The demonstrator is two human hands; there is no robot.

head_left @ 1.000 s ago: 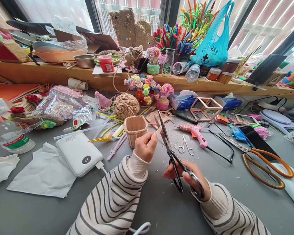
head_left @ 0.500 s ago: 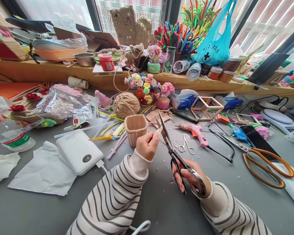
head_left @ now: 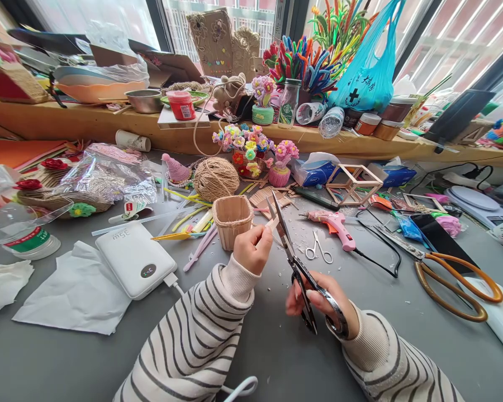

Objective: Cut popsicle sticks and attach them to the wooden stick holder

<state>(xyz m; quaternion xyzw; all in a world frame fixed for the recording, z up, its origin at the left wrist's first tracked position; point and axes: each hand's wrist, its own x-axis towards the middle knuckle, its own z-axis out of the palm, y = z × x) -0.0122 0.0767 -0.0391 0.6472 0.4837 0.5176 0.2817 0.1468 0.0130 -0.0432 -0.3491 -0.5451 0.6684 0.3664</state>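
Large metal scissors (head_left: 291,248) are in my right hand (head_left: 324,301), blades pointing up and away and slightly parted. My left hand (head_left: 254,248) is closed in a pinch on a small pale wooden stick (head_left: 272,223), whose tip shows beside the blades. Whether the blades touch the stick I cannot tell. Just behind my left hand stands a small basket of wooden sticks with a twine rim (head_left: 233,223). Small white scissors (head_left: 318,249) lie on the table to the right of the blades, close to a pink glue gun (head_left: 333,223).
A white power bank (head_left: 129,259) with a cable lies at left beside crumpled tissue (head_left: 75,290). Behind the basket rests a twine ball (head_left: 216,178). Orange-handled scissors (head_left: 456,273) lie at right, near a wooden stick frame (head_left: 354,184). A cluttered ledge (head_left: 171,131) runs along the back.
The fingers of my right hand have shifted on the scissor handles, some now stretched out to the left and blurred. My left hand and the stick stay nearly in place.
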